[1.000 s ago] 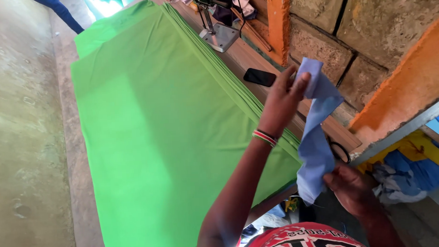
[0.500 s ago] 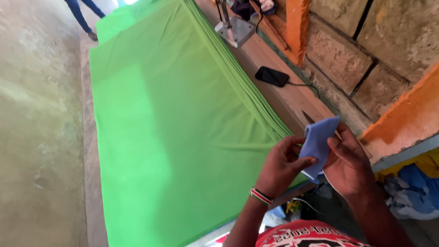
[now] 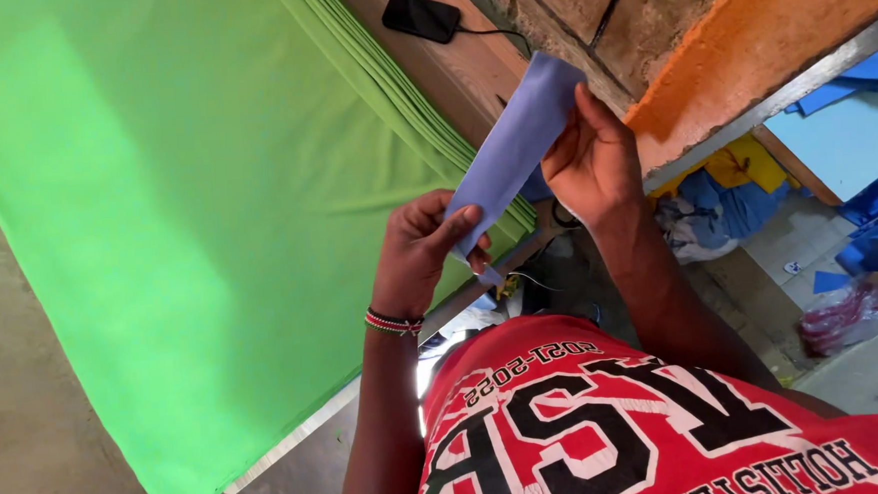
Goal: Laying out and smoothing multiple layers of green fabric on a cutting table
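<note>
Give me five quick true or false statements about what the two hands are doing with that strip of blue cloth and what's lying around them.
1. Both hands hold the folded strip of blue cloth. True: the left hand pinches its lower end, the right hand its upper part.
2. The stack of bright green fabric sheets lies on the floor. False: it lies spread on a table.
3. A black phone lies on the wooden ledge with a cable attached. True.
4. The beaded bracelet is on the right wrist. False: it is on the left wrist.
5. The person's shirt is blue. False: it is red with black and white lettering.
</note>
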